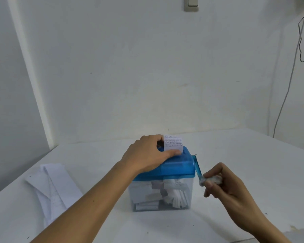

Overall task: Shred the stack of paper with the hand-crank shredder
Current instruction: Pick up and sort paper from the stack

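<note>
blue crank [198, 168] apparently in right hand [224, 183]

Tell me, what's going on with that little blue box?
A person is feeding a printed slip into a hand-crank shredder. The left hand pinches the slip, which stands upright in the top slot, while the right hand grips the crank handle at the shredder's right side. The clear bin underneath already holds strips. More sheets lie on the table to the left.

Plain white walls [147, 67] meet behind the white table [244, 155]; above it a wall switch [191, 4], right of that hanging cables [303, 41]
</note>
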`<state>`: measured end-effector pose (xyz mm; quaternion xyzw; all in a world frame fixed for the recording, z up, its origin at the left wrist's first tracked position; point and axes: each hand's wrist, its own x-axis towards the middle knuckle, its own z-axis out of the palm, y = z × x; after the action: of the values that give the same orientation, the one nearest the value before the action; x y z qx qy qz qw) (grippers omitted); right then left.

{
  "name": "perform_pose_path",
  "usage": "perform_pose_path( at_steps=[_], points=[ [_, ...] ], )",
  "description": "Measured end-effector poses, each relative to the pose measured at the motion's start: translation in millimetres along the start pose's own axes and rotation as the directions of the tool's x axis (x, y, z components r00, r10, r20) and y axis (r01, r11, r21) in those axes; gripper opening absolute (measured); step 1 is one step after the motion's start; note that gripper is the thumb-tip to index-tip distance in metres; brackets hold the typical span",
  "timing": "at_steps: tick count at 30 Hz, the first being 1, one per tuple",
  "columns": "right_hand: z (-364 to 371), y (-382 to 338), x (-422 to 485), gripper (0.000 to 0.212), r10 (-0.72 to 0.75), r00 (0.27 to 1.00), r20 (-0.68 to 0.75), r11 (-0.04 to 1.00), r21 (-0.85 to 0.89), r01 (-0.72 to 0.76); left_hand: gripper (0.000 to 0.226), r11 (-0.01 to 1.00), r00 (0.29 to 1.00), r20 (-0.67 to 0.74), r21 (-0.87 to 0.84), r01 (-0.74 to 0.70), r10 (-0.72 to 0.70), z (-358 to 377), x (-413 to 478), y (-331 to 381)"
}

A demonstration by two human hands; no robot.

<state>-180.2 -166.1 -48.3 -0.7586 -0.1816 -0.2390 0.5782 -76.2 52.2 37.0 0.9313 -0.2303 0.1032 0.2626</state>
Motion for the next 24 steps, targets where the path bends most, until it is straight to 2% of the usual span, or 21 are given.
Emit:
perform_pose_path(
  at_steps=[4,6,12,16,19,24],
  points=[
    [6,-14,19,0.008,-0.063,0.995,-0.08,0.99,0.119,0.072,0.061,1.0,1.0,0.012,-0.019,0.006,-0.006,-3,-1,3],
    [7,-20,35,0.021,-0.053,0.993,-0.103,0.987,0.146,0.068,0.062,0.999,1.0,0.021,-0.033,0.002,-0.001,-2,-2,3],
    [-3,-19,70,0.028,0.031,0.993,-0.11,0.999,0.047,-0.026,0.089,0.999,0.999,0.035,0.003,-0.034,0.034,-2,1,5],
    [6,-7,110,0.034,0.181,0.972,-0.15,0.983,0.06,-0.174,0.087,0.998,0.998,0.046,-0.038,-0.045,0.047,-3,-1,3],
    [16,19,129,0.028,0.328,0.935,-0.134,0.944,0.088,-0.319,0.085,0.998,0.998,0.038,-0.048,-0.05,0.052,-2,-3,2],
    [29,54,113,0.024,0.4,0.895,-0.196,0.91,-0.032,-0.414,0.081,0.996,0.996,0.055,-0.051,-0.072,0.074,0,-6,3]
  ],
)
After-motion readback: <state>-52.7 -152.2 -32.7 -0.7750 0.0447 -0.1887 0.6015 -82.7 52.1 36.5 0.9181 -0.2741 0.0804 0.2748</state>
